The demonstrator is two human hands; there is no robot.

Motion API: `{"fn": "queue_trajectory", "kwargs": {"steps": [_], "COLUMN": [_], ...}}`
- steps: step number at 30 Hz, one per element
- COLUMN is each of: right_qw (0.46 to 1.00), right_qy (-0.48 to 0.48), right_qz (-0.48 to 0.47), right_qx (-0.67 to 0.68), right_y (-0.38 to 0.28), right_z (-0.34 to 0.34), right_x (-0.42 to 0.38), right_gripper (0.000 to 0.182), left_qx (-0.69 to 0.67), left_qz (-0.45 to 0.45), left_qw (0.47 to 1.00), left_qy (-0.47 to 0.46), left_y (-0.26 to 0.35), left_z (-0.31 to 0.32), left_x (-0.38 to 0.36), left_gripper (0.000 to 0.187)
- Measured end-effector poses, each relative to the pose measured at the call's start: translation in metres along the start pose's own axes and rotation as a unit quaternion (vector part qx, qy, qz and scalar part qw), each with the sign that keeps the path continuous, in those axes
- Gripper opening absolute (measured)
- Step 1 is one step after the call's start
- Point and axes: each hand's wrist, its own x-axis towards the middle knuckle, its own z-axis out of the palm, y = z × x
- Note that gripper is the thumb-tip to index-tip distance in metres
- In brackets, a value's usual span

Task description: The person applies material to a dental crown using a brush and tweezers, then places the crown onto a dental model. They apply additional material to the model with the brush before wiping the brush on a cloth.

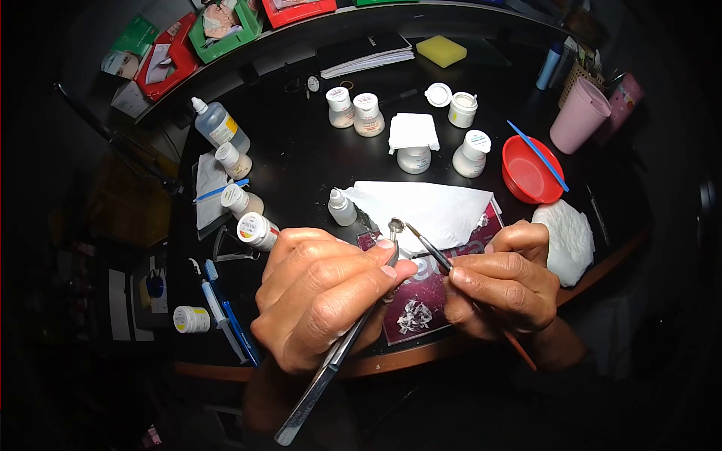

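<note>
My left hand (pixel 320 293) is closed round metal tweezers (pixel 320 391), their broad end pointing down toward me. At their tip sits a small, shiny, cup-shaped metal piece (pixel 396 225), like a dental crown. A thin brush (pixel 425 244) with a reddish handle is pinched in my right hand (pixel 508 282), its tip close beside the metal piece. Below both hands lies a white tissue (pixel 429 203) over a purple slab (pixel 444 301), which carries white crumbs (pixel 414 316). Near my left fingers stands a small white dropper bottle (pixel 342 207).
Several powder jars (pixel 368 114) ring the work area. To the right are a red bowl (pixel 532 171) with a blue stick across it, a wad of white cotton (pixel 564 240) and a pink cup (pixel 580 116). Blue-handled tools (pixel 229 319) lie left; a yellow sponge (pixel 441 51) sits behind.
</note>
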Motion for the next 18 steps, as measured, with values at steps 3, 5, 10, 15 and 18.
{"fn": "queue_trajectory", "kwargs": {"steps": [3,5,10,15,18], "right_qw": [1.000,1.000,1.000,1.000,1.000], "right_qy": [-0.004,-0.016,-0.016,-0.013,-0.010], "right_qz": [0.000,0.002,-0.003,-0.006,-0.011], "right_qx": [-0.004,-0.005,-0.001,0.001,-0.005], "right_y": [-0.0004,-0.0002,0.0019,0.0017,0.0028], "right_z": [-0.0003,-0.0019,-0.0013,-0.0010,0.0002], "right_x": [0.0008,-0.0007,-0.0017,-0.0009,-0.0010], "right_gripper": [0.032,0.035,0.036,0.037,0.038], "left_qx": [-0.002,-0.001,-0.002,-0.002,-0.003], "left_qz": [0.001,0.002,0.003,0.003,0.005], "left_qw": [1.000,1.000,1.000,1.000,1.000], "left_qy": [-0.001,-0.002,0.001,0.004,0.008], "left_y": [0.0002,-0.0001,-0.0002,0.0003,0.0001], "left_z": [0.0001,-0.0005,0.0000,0.0007,0.0018], "left_x": [0.0002,0.0004,0.0004,-0.0002,0.0001], "left_gripper": [0.036,0.036,0.036,0.035,0.034]}}
